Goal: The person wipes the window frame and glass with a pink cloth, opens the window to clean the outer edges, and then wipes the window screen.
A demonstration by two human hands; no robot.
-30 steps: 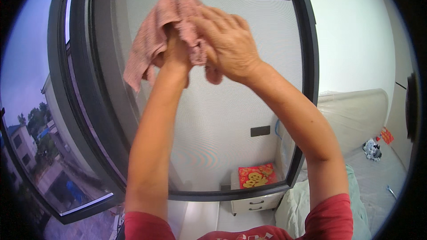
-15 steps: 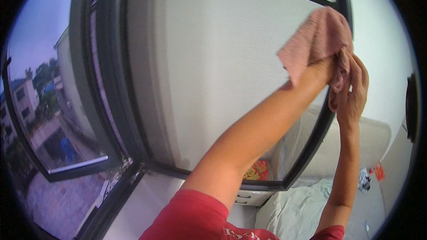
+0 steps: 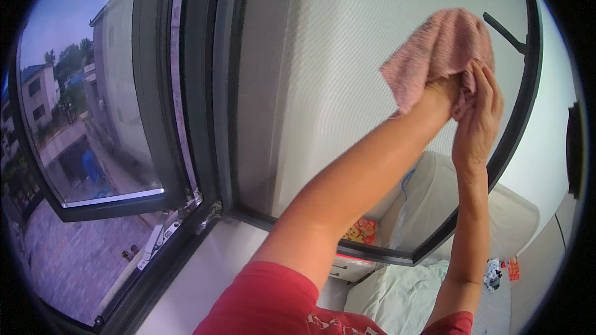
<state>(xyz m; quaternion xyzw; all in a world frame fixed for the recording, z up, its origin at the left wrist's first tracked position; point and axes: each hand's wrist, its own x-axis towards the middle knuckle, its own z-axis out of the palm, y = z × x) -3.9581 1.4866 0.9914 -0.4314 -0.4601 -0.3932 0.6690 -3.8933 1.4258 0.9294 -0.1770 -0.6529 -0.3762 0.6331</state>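
Observation:
A pink cloth [image 3: 444,49] is draped over my left hand [image 3: 449,90], hiding its fingers; only skin near the wrist shows. My right hand [image 3: 477,118] is beside it, fingers long and close together, closed on the cloth's right edge. Both arms are raised in front of a dark-framed window screen sash [image 3: 347,87], through whose fine mesh the room shows. A black handle [image 3: 504,32] sits on the sash's right side, just right of the cloth. Whether the cloth touches the mesh, I cannot tell.
At the left, an outer glazed sash [image 3: 112,205] stands swung outward, with a metal hinge arm [image 3: 155,242] at its lower corner. Buildings and paving are outside. Below right are a bed with a pale green sheet [image 3: 391,291], a drawer cabinet [image 3: 347,270] and a red patterned item [image 3: 361,231].
The view has shifted, so the window frame and handle appear farther right. Both hands and the cloth now sit left of the handle, and my right hand has come closer against the cloth.

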